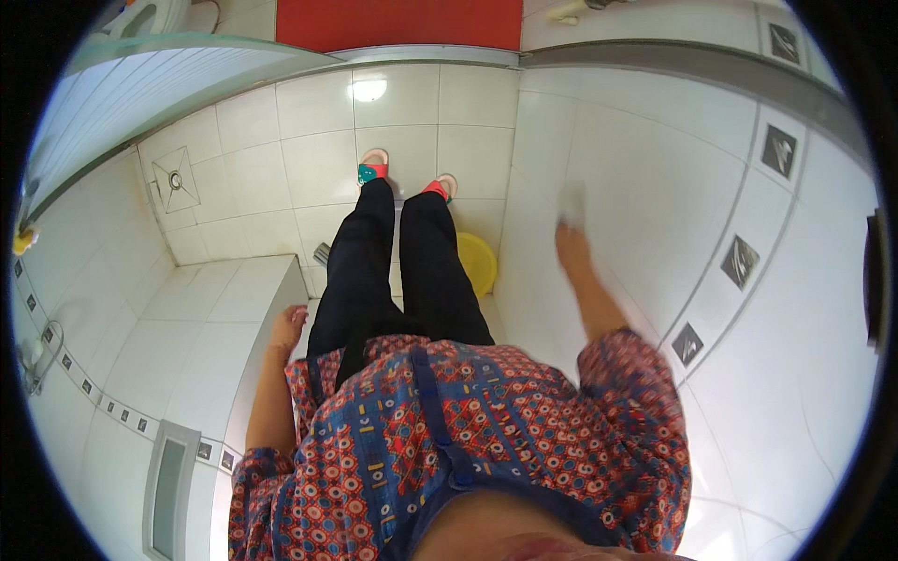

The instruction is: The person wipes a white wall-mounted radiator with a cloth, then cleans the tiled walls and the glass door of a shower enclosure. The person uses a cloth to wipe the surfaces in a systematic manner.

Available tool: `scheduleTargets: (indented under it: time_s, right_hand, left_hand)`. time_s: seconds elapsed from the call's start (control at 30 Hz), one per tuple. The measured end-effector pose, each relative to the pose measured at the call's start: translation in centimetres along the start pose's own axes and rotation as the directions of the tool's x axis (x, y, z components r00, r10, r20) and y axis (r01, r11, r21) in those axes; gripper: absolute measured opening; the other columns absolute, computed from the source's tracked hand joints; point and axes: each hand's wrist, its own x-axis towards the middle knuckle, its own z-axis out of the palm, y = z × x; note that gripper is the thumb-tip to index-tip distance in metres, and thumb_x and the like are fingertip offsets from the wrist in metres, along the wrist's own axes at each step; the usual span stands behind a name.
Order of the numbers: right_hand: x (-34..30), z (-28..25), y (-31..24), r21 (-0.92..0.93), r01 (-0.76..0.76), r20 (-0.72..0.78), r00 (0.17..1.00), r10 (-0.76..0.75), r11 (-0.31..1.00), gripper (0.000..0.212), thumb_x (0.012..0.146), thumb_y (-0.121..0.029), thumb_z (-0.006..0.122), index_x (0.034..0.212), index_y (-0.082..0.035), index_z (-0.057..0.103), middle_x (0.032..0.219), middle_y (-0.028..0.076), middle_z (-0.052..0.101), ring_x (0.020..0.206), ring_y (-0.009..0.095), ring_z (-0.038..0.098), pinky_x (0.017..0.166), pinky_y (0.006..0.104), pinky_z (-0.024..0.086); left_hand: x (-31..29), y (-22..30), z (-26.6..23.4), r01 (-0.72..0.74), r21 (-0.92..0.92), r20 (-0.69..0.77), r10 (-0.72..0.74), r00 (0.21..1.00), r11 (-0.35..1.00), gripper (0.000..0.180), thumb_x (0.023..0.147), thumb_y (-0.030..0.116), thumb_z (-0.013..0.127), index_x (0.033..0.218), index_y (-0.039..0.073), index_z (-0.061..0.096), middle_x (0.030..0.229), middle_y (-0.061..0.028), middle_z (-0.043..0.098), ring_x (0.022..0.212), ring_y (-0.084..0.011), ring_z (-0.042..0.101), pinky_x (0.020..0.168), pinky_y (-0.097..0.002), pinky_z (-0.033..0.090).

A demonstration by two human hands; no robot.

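Observation:
My right hand (572,245) is raised at the right, in front of the white tiled wall (627,159). A small pale, greyish thing (572,199) extends past its fingers, too smeared by motion to name. Whether this thing touches the wall, I cannot tell. Down at my left side hangs my left hand (292,323), with loosely bent fingers and nothing visible in them. It is nearest to my dark trousers and the edge of a tiled ledge (224,290).
A yellow basin (478,264) stands on the floor, partly behind my right leg. Near the left wall lies a floor drain (175,179). A glass panel (187,89) stands at the far left, and a red mat (398,23) lies beyond the raised sill (426,56).

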Motion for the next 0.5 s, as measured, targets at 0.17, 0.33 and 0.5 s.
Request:
scheduleTargets:
  time_s: [0.17,0.33,0.5]
  right_hand:
    - [-3.3,8.2,-1.6,-0.290,0.445,0.238,0.891,-0.386,0.847,0.016,0.079,-0.006,0.058,0.092,-0.004,0.067,0.093,0.013,0.069,0.086,0.027,0.065,0.084,0.0426,0.047]
    - [15.1,-10.7,5.6,-0.163,-0.161,-0.248,0.962,0.117,0.973,0.027,0.090,-0.013,0.053,0.115,-0.004,0.059,0.109,0.011,0.065,0.100,0.023,0.061,0.091,0.0380,0.044]
    - [19.5,-12.6,8.2,-0.447,-0.215,-0.515,0.855,-0.054,0.868,0.048,0.091,-0.014,0.052,0.136,0.000,0.043,0.129,0.012,0.055,0.110,0.023,0.056,0.091,0.0325,0.045]
  left_hand:
    - [-2.4,-4.8,1.4,0.200,-0.223,0.066,-0.190,0.980,0.954,0.024,0.091,0.018,0.055,0.106,0.001,0.066,0.085,-0.0086,0.069,0.073,-0.0146,0.064,0.070,-0.0289,0.052]
    - [-2.9,-1.5,-2.8,0.171,0.007,0.026,-0.171,0.985,0.985,0.021,0.094,0.016,0.053,0.107,0.003,0.065,0.090,-0.0071,0.069,0.076,-0.0128,0.063,0.066,-0.0265,0.049]
    - [1.8,14.5,-1.5,-0.091,0.033,-0.100,0.094,0.991,0.995,0.020,0.096,0.013,0.053,0.108,0.001,0.064,0.094,-0.0091,0.069,0.087,-0.0182,0.064,0.079,-0.0297,0.050]
